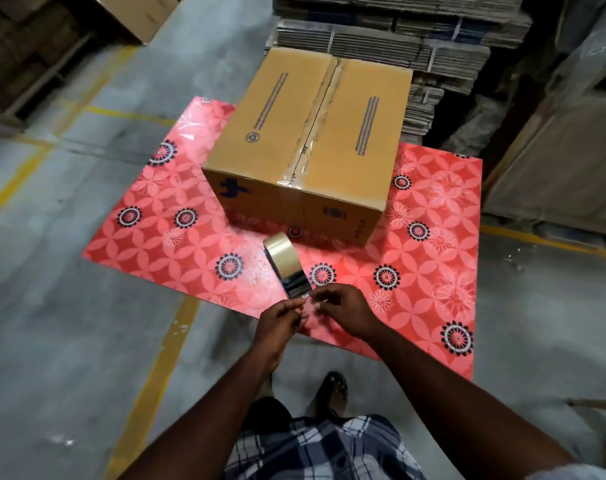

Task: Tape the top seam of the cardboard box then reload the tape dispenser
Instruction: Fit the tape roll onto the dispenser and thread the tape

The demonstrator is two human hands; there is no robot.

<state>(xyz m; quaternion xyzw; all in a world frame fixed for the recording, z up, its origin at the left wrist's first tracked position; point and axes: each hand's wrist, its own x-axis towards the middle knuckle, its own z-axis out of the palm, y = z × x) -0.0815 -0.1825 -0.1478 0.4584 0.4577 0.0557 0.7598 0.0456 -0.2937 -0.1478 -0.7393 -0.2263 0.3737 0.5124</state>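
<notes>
A closed cardboard box (pixel 305 143) stands on a red flowered sheet (pixel 176 230). A strip of clear tape (pixel 315 123) runs along its top seam and down over the near edge. In front of the box, a tape dispenser (pixel 287 268) with a roll of clear tape hangs in the air above the sheet. My left hand (pixel 279 325) grips the dispenser from below at its near end. My right hand (pixel 346 310) pinches something at the dispenser's metal end, seemingly the loose tape end; the fingers are blurred.
Stacks of flattened cardboard (pixel 415 39) rise right behind the box. More cartons stand at the far left (pixel 27 53) and right (pixel 554 161). Yellow lines (pixel 163 362) cross the grey concrete floor. My foot (pixel 332 393) is near the sheet's front edge.
</notes>
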